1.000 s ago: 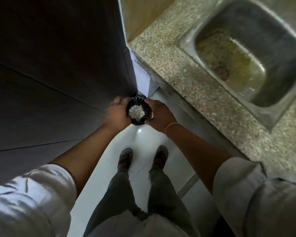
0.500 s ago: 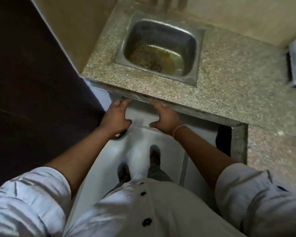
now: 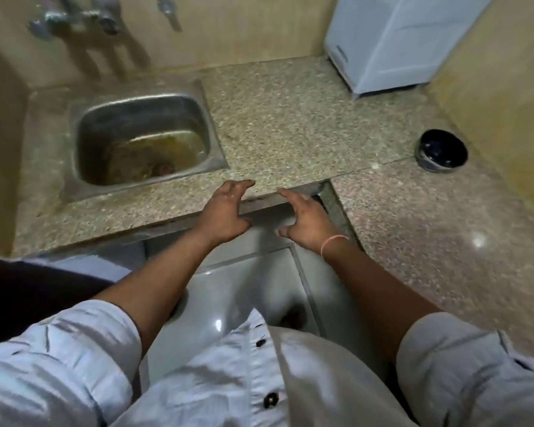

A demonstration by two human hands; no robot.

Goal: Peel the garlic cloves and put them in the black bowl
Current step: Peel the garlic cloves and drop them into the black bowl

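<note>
A black bowl [image 3: 441, 151] stands on the granite counter [image 3: 290, 118] at the far right, near the wall; I cannot make out anything inside it. My left hand [image 3: 225, 211] hovers at the counter's front edge with its fingers spread and holds nothing. My right hand [image 3: 305, 220] is beside it, just below the edge, fingers straight and thumb out, also holding nothing. No garlic shows in this view.
A steel sink [image 3: 142, 134] with murky residue is set in the counter at the left, taps [image 3: 74, 16] on the wall above it. A white appliance [image 3: 404, 38] stands in the back right corner. The counter bends toward me on the right. A dark door panel [image 3: 28, 288] is at my left.
One second ago both hands held a black container with white bits low by the door. It is gone from view now. Both hands have risen to the counter edge and opened.
</note>
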